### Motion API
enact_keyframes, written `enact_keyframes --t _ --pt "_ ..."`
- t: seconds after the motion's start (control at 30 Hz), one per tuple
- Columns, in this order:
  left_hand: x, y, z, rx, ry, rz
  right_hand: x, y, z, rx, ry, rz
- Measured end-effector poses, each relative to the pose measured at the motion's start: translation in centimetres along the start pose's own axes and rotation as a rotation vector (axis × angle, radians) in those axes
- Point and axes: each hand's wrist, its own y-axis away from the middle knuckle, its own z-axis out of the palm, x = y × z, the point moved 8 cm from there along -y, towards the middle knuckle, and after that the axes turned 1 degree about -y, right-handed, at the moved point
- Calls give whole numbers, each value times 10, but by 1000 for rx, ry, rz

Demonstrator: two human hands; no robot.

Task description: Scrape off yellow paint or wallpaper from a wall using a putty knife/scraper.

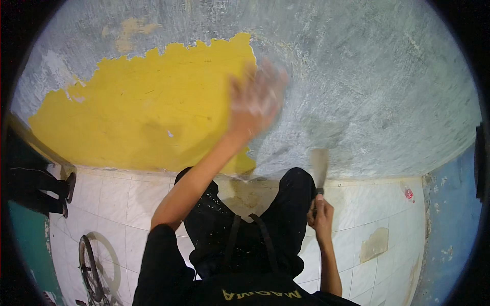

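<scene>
My left hand, blurred and dusted white, is spread over the right edge of the yellow paint patch on the wall; whether it touches the wall cannot be told. Its fingers are apart and no tool shows in it. Lower right, beside my knee, my right hand grips the dark handle of a putty knife, its broad blade pointing up towards the wall's foot. Around the yellow patch, whose edge is ragged, the wall is bare mottled grey.
White floor tiles run along the wall's foot. A bicycle wheel stands lower left. Another person's dark-clothed legs are at the far left. Right, a plastic wrapper and a broken tile patch lie near a blue wall.
</scene>
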Motion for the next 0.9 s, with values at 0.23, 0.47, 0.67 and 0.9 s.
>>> enact_keyframes --t 0.23,0.47,0.67,0.9 --pt "117 305 77 -1253 1156 -232 -27 10 -31 108 239 -181" --pt "88 249 25 -827 1621 -1015 55 19 68 -306 -37 -19" --pt "61 202 35 -437 1770 -1318 71 -8 157 -414 -369 147" --pt "34 194 70 -498 1697 -1371 98 -57 192 -300 -182 -34"
